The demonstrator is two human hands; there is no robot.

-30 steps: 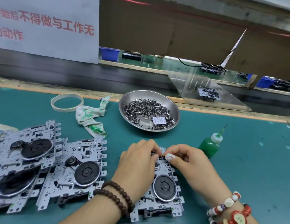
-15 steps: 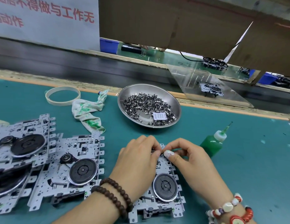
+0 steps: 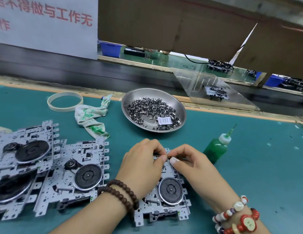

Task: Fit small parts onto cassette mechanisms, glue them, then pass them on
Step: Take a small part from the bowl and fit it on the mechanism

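Both hands pinch a tiny part at the far edge of a cassette mechanism.
The left hand [image 3: 144,166] and right hand [image 3: 191,162] meet fingertip to fingertip over the cassette mechanism [image 3: 166,196], whose long axis runs away from the person on the green mat [image 3: 248,174]; the glue bottle [image 3: 216,147] tilts right.

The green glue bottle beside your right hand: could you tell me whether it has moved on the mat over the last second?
No. The green glue bottle keeps its place relative to the steel dish; only the camera shifted.
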